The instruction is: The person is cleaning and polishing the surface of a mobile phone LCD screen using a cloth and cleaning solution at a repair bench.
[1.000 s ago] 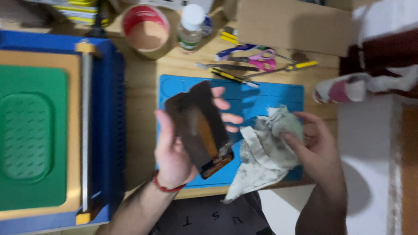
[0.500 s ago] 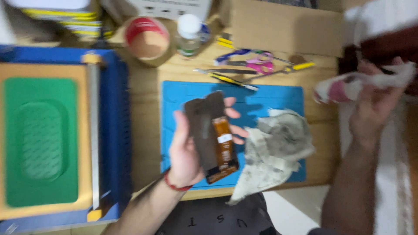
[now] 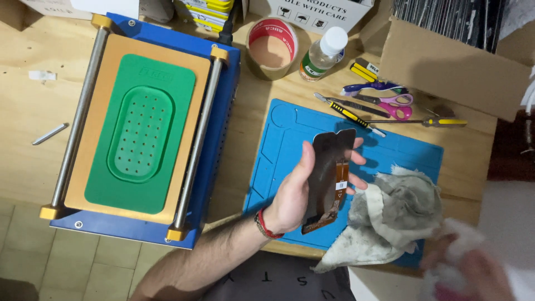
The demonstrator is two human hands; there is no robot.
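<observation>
My left hand point(image 3: 298, 192) grips a dark phone screen panel point(image 3: 329, 178) with an orange flex cable on its back, held upright above the blue work mat point(image 3: 284, 139). A red cord bracelet circles that wrist. My right hand point(image 3: 473, 267) is blurred at the bottom right and closed on a piece of white and pink cloth point(image 3: 460, 245). A dirty grey rag point(image 3: 390, 217) lies crumpled on the mat's right side, between the two hands.
A blue machine with a green perforated pad point(image 3: 139, 128) fills the left of the wooden table. Behind the mat lie a tape roll point(image 3: 272, 47), a small bottle point(image 3: 322, 54), scissors point(image 3: 393, 103), a screwdriver point(image 3: 432, 121) and a cardboard box point(image 3: 451, 61).
My right hand let go of the grey rag, reached out to the right for the white and pink cloth, and came back low right with it. My left hand kept holding the panel.
</observation>
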